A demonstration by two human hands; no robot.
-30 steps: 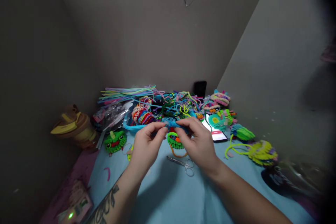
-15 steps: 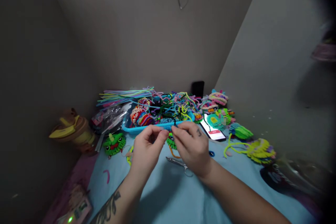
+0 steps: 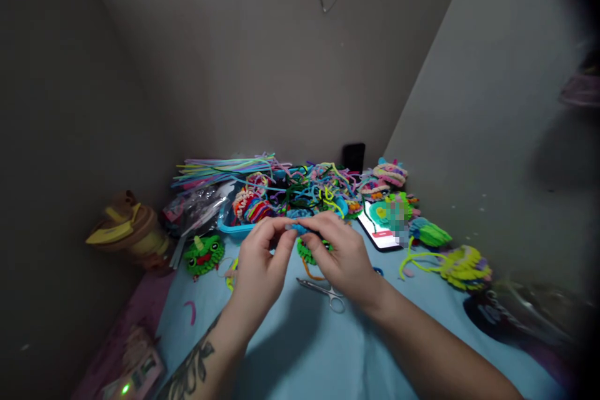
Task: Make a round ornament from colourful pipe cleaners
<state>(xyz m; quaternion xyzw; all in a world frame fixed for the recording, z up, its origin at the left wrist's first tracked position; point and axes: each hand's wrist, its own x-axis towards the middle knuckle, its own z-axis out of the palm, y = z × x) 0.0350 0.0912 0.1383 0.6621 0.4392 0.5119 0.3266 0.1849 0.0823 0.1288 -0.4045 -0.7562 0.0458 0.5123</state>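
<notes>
My left hand and my right hand meet above a light blue tablecloth, fingertips pinched together on a small blue pipe-cleaner piece. Just behind and below my fingers lies a green pipe-cleaner figure. Small scissors lie on the cloth under my right hand. A blue tray heaped with coloured pipe cleaners stands right behind my hands.
A green pipe-cleaner frog lies left of my hands. A lit phone and several pipe-cleaner figures lie at the right. A brown and yellow container stands far left. Grey walls close the corner behind.
My hands have shifted slightly and turned the blue piece between the fingertips; my right fingers have slid left over it. Nothing else on the cloth has moved.
</notes>
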